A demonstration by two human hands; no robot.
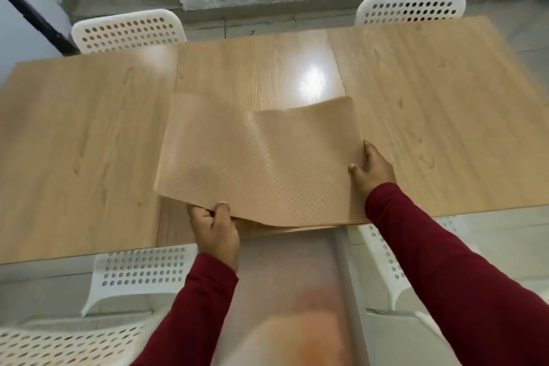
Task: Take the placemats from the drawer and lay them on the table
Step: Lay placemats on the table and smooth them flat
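Observation:
A tan, textured placemat (255,157) hovers over the middle of the wooden table (83,142), its far right corner curled upward. My left hand (215,227) pinches its near edge, thumb on top. My right hand (372,171) grips its right edge. Under the near edge I see the thin edges of more placemats (297,224) stacked at the table's front. Below them a pale, blurred drawer (285,270) sticks out toward me.
Two white perforated chairs (127,30) (411,9) stand at the table's far side. Two more chairs (139,273) (395,255) flank the drawer at the near side. A grey wall and black frame posts lie beyond.

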